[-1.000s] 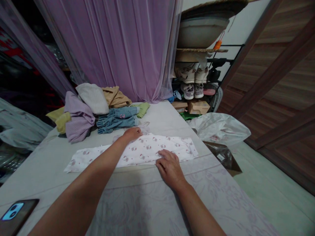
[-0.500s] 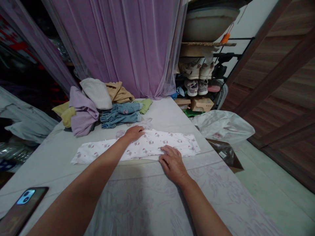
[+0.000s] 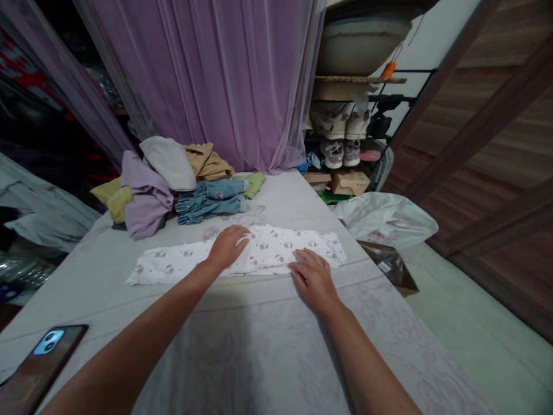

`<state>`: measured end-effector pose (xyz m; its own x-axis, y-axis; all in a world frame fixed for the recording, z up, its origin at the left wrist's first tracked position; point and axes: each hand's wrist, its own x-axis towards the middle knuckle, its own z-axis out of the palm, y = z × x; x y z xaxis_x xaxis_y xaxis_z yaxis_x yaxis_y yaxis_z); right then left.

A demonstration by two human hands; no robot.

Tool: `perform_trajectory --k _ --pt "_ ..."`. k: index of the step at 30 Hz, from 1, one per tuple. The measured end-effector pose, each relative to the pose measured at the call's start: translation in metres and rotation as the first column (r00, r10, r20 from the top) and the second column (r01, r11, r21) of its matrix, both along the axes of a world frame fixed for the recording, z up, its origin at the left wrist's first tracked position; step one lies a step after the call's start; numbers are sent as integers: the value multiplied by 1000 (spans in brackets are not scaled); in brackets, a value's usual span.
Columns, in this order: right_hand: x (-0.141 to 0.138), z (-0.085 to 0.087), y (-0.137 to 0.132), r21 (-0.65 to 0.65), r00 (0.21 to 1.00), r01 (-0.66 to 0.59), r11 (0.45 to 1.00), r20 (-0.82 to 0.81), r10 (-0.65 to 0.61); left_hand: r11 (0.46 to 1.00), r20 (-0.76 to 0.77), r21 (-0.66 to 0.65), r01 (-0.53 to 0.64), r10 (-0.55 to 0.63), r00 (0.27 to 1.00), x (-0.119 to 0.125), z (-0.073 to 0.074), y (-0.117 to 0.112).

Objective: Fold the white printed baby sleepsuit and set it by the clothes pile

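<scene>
Two bare hands are at work on a white cloth strip point(image 3: 173, 266) printed with small pink motifs, folded lengthwise and lying across a patterned bed sheet point(image 3: 242, 357); the work in hand looks like smoothing that folded strip flat. The left hand point(image 3: 228, 248) rests on the strip's middle, its fingers point(image 3: 242, 233) gently curved, tips on the cloth; the right hand point(image 3: 314, 280) lies nearer the strip's right end, its fingers point(image 3: 302, 258) spread and pressing flat along the near edge; neither hand is clenched or pinching, and both lie open on the fabric; the strip's two ends lie free of the hands. Beyond the strip sit folded blue jeans point(image 3: 211, 202) and a lilac sweater point(image 3: 144, 199); a phone point(image 3: 43, 357) lies on the sheet, nearer and left of the strip.
</scene>
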<state>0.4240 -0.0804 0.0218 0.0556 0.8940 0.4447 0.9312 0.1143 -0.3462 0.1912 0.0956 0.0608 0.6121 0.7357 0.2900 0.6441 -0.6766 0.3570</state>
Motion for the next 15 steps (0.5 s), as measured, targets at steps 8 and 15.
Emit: perform_trajectory --k 8,15 --pt "55 4 -31 17 980 141 990 139 -142 961 -121 37 274 -268 956 10 -8 -88" --pt "75 8 -32 30 953 241 970 181 -242 979 -211 122 164 -136 968 41 -8 -93"
